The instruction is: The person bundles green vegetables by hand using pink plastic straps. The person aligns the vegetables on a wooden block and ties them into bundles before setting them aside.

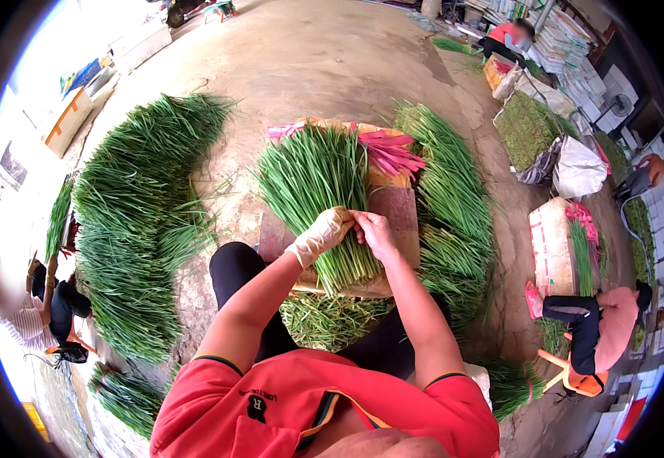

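Note:
A thick bunch of long green garlic chives lies on a low board-topped stand in front of me, its leafy tips far and its pale cut ends toward me. My left hand, in a pale thin glove, rests over the bunch with its fingers closed. Right beside it my bare right hand is closed too, and the fingertips of both hands meet above the stalks. Whatever they pinch is too small to make out. Pink strips lie fanned out just beyond the bunch, at its right.
Long heaps of chives lie on the floor at my left and right. Short trimmings pile up below the stand. Co-workers sit at the far left, right and back right. A pink-taped box stands at the right.

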{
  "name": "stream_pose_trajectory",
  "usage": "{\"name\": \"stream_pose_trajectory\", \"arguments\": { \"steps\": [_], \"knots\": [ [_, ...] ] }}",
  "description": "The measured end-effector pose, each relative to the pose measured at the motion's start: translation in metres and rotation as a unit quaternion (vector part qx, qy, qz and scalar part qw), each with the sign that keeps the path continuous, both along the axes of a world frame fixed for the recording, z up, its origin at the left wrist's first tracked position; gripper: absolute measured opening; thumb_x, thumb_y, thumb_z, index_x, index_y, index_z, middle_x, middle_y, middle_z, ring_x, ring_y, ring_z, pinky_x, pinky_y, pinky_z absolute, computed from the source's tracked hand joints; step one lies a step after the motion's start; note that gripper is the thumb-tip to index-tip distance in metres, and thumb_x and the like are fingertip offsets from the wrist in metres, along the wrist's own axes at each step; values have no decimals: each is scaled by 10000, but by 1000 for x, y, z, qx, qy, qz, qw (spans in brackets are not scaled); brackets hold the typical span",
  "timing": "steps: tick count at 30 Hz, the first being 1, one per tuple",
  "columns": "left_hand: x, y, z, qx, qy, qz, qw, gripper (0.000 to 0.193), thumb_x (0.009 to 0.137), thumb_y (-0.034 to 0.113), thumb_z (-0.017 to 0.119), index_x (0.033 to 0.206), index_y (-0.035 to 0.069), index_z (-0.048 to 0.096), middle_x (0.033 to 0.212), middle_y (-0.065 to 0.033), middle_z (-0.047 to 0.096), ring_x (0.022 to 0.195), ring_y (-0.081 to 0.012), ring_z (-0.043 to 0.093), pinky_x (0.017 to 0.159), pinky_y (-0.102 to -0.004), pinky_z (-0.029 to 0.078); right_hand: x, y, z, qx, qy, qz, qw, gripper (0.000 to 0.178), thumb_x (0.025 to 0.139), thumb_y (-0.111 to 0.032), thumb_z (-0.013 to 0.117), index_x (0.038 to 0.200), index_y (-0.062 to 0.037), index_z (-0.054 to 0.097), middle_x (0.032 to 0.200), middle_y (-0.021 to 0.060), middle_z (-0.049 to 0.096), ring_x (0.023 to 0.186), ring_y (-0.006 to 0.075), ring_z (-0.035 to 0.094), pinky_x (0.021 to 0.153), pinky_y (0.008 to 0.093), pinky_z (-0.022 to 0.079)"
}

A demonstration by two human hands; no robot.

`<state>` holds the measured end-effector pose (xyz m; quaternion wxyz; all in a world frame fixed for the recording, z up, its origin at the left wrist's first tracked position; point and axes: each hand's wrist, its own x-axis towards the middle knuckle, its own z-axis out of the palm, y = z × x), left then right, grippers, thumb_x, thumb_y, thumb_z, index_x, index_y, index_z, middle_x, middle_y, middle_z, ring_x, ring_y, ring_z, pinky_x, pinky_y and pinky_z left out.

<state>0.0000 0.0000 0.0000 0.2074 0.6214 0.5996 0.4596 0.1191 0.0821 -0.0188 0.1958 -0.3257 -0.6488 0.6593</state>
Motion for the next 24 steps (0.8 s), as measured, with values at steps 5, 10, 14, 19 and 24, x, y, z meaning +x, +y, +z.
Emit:
{"name": "stream_pose_trajectory", "arguments": {
  "steps": [5,10,14,19,24],
  "knots": [
    [16,-9,7,38,87,110,989,97,709,29,552,785,2,606,703,-123,468,611,-271,485,550,-308,401,5,-7,8,281,-142,-101,944,263,792,-285,485,793,-42,588,698,129,556,596,288,532,561,361,425],
    [12,5,-1,98,207,64,971,98,678,38,533,733,14,610,645,-126,533,652,-283,495,617,-336,415,11,3,8,315,-234,-86,916,297,780,-295,468,698,-27,566,683,208,539,692,360,525,634,408,410],
    [30,11,20,28,-34,151,987,215,696,59,573,910,75,592,824,-122,561,698,-223,552,638,-290,447,30,29,-18,201,-141,-75,966,342,772,-290,452,665,23,540,626,209,524,610,299,538,580,360,390],
    [8,-60,-52,56,-299,401,864,625,763,245,560,1265,66,233,1183,-160,394,989,-233,451,818,-324,407,27,31,-33,180,-129,-94,971,318,760,-262,461,664,28,547,601,187,531,581,261,533,572,346,383],
    [35,-19,-61,73,-214,261,939,822,741,351,563,1306,93,25,1315,-247,100,1227,-348,92,985,-353,136,28,35,-35,209,-186,-128,951,240,743,-197,449,654,2,551,628,190,540,656,299,547,611,349,399]
  ]
}}
